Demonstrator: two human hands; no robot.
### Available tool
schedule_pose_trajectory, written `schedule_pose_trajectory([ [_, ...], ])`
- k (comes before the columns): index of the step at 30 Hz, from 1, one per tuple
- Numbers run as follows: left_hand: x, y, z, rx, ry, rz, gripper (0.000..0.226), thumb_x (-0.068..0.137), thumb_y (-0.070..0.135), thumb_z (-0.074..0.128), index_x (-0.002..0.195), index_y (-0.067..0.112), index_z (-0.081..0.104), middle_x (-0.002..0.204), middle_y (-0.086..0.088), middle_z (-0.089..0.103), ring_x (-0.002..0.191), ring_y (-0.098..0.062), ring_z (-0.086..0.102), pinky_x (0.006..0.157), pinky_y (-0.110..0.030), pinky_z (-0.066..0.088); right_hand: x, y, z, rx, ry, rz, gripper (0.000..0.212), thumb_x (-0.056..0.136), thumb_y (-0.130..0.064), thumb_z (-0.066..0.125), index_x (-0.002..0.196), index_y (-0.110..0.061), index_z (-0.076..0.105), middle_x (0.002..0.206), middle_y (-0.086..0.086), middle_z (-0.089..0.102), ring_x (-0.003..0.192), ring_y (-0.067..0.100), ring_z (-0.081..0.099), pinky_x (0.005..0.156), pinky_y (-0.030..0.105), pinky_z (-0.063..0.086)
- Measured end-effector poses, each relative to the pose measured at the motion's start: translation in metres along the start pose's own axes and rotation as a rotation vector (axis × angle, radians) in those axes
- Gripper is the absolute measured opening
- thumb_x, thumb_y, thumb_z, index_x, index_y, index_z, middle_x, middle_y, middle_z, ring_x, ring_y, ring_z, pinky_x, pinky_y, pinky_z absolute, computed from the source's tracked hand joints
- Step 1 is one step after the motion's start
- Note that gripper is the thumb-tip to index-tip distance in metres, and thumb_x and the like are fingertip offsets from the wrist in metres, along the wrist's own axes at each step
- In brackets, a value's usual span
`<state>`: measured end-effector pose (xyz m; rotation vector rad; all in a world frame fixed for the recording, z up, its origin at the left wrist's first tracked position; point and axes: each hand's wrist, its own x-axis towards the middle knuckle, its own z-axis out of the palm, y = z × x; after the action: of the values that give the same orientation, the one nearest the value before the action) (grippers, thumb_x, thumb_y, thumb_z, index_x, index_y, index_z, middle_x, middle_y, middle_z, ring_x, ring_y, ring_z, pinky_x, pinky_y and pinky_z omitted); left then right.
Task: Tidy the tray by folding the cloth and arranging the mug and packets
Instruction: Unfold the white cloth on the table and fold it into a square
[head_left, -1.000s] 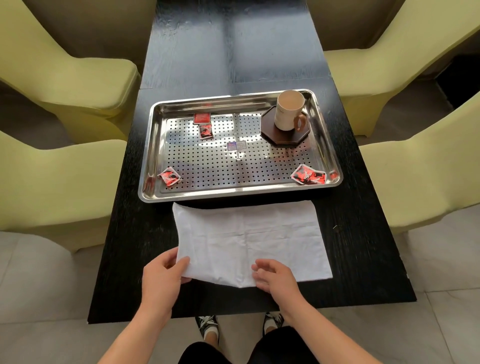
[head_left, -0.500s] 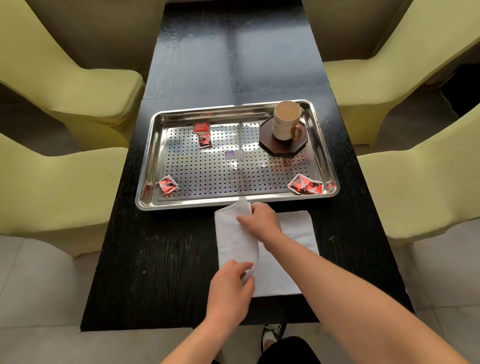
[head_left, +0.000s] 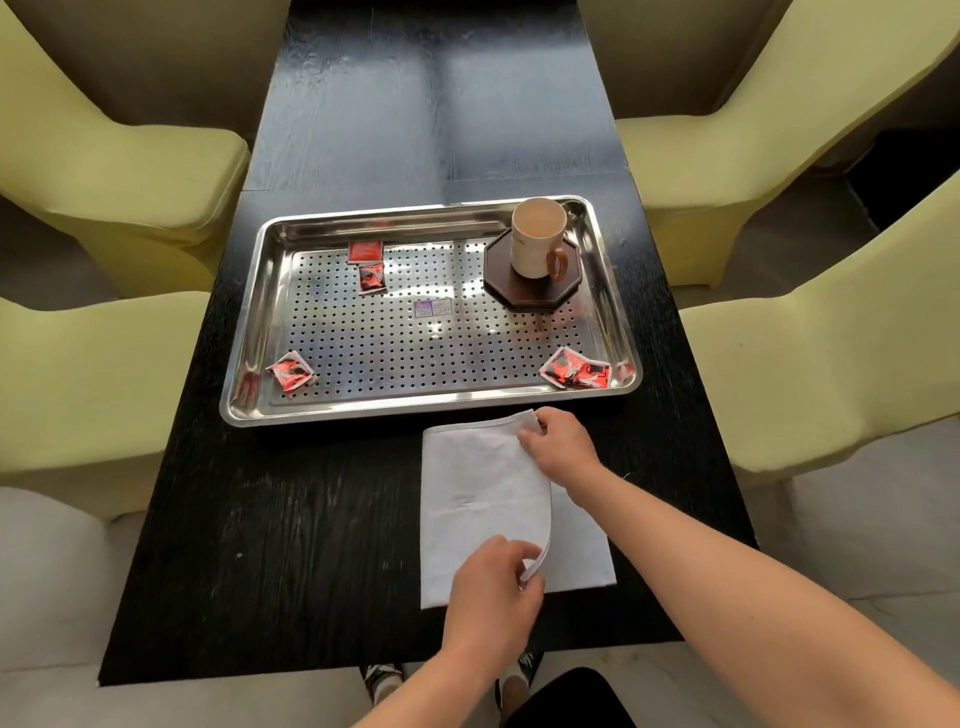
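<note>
On table (head_left: 285, 519), just before tray (head_left: 249, 358): cloth (head_left: 483, 499) half folded. Your left fingers (head_left: 515, 552) pinch its lifted near corner; your right fingers (head_left: 531, 441) pinch far corner beside tray rim. Mug (head_left: 537, 239) upright in tray.

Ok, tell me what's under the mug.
The mug stands on a dark eight-sided coaster, which sits in the tray. The coaster's middle is hidden by the mug.
</note>
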<state>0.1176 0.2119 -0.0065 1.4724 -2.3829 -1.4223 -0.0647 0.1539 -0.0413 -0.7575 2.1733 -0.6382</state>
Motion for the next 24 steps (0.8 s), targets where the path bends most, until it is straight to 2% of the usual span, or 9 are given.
schedule_pose_trajectory([
  [7,0.015,0.011,0.029,0.031,-0.050,-0.004,0.021,0.092,0.029,0.062,0.111,0.029,0.069,0.082,0.015,0.049,0.075,-0.007,0.051,0.071,-0.014,0.038,0.017,0.021,-0.021,-0.033,0.044,0.010,0.015,0.095,-0.024,0.061,0.085,-0.013,0.057,0.077,-0.001,0.056,0.070,0.017,0.051,0.059,0.034,0.039],
  [12,0.023,0.024,0.050,0.042,-0.041,0.012,0.027,0.094,0.030,0.062,0.121,0.026,0.068,0.100,0.011,0.060,0.088,-0.008,0.055,0.082,-0.018,0.044,0.023,0.034,-0.031,-0.062,0.070,-0.001,0.013,0.092,-0.025,0.066,0.086,-0.013,0.063,0.080,0.000,0.062,0.077,0.020,0.059,0.070,0.038,0.049],
  [19,0.027,0.036,0.072,0.069,-0.040,-0.001,0.032,0.097,0.029,0.058,0.128,0.026,0.064,0.115,0.008,0.063,0.104,-0.011,0.062,0.088,-0.021,0.046,0.022,0.053,-0.038,-0.040,0.133,0.001,0.017,0.088,-0.027,0.069,0.080,-0.012,0.068,0.078,0.003,0.068,0.078,0.023,0.065,0.072,0.042,0.054],
  [21,0.027,0.036,0.072,0.055,-0.063,0.005,0.033,0.096,0.031,0.060,0.129,0.028,0.064,0.113,0.010,0.064,0.098,-0.008,0.062,0.087,-0.020,0.046,0.023,0.056,-0.038,0.004,0.147,0.005,0.016,0.088,-0.029,0.069,0.089,-0.012,0.071,0.083,0.003,0.069,0.083,0.023,0.066,0.076,0.041,0.053],
  [24,0.025,0.030,0.069,0.012,-0.143,0.020,0.031,0.093,0.033,0.063,0.124,0.029,0.067,0.105,0.014,0.067,0.086,-0.004,0.060,0.085,-0.017,0.047,0.017,0.062,-0.042,0.086,0.181,0.031,0.029,0.092,-0.031,0.069,0.115,-0.014,0.070,0.098,0.000,0.070,0.094,0.017,0.064,0.085,0.032,0.051],
])
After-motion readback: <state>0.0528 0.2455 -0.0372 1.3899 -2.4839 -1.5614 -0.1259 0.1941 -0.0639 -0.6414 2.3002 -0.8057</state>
